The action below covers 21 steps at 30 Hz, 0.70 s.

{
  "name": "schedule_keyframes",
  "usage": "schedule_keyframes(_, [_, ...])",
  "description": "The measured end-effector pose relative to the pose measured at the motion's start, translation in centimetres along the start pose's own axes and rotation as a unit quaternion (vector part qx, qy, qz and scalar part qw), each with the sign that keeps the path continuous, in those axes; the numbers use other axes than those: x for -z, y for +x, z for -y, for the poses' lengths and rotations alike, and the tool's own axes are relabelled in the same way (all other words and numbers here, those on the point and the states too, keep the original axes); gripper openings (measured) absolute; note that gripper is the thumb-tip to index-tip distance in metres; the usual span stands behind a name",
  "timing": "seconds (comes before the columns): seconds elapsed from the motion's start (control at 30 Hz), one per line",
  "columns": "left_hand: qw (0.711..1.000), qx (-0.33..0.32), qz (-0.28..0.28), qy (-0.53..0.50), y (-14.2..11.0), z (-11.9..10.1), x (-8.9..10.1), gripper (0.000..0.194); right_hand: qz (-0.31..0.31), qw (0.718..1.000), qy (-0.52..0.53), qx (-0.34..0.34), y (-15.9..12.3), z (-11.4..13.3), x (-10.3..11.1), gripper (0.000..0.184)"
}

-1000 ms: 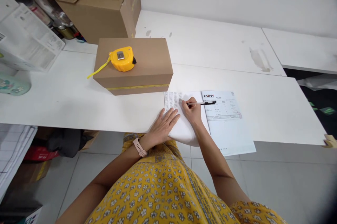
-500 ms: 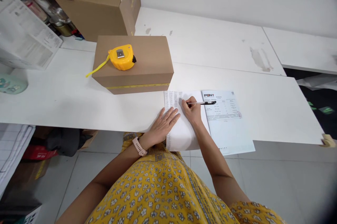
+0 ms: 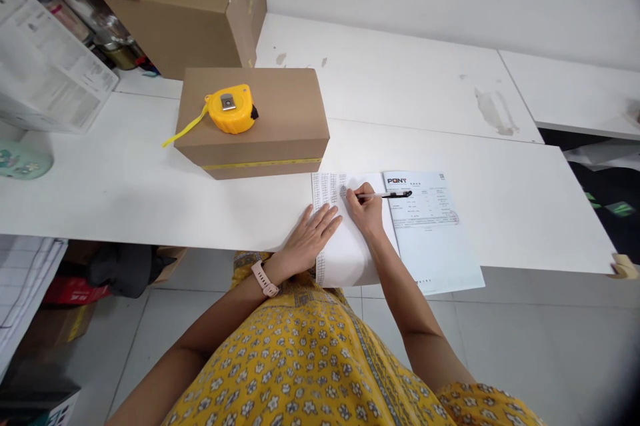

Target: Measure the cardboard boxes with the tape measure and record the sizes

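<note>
A white sheet of paper (image 3: pixel 350 259) with columns of small handwriting lies at the table's front edge, its lower part over the edge. My left hand (image 3: pixel 313 234) rests flat on its left side, fingers stretched out. In my right hand (image 3: pixel 367 209) is a pen (image 3: pixel 397 195) with a clear barrel and black end, its tip at the top of the rightmost written column. Right of the sheet lies a printed document (image 3: pixel 435 239) headed "PONY", with a round reddish stamp. Beyond my hands sits a closed cardboard box (image 3: pixel 285 106), and a yellow tape measure (image 3: pixel 233 109) lies on it.
Larger cardboard boxes (image 3: pixel 185 26) are stacked at the back left. A white printed package (image 3: pixel 55 73) and a pale green cup (image 3: pixel 25 159) stand at the far left. The white table (image 3: pixel 525 213) ends in front of my body, and a wall rises behind it.
My right hand has shifted very slightly to the right with the pen along the written column. My left hand, the box and the tape measure stay in place.
</note>
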State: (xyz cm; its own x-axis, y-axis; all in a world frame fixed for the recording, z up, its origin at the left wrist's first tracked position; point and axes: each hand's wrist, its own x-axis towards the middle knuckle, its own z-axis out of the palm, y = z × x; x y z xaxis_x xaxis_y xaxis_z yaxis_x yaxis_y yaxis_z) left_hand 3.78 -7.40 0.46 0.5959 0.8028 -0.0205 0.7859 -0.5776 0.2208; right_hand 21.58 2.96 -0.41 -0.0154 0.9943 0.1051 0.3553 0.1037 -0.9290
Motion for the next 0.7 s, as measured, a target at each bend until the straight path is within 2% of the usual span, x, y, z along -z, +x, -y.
schedule_keyframes(0.4, [0.999, 0.006, 0.025, 0.019, 0.09, -0.02, 0.19, 0.077, -0.002, 1.0, 0.003, -0.002, 0.0, -0.13, 0.07, 0.03])
schedule_keyframes(0.7, [1.0, 0.004, 0.012, 0.023, 0.04, 0.04, -0.23, 0.081, -0.007, 1.0, -0.002, -0.002, 0.09, 0.02, 0.05, 0.029])
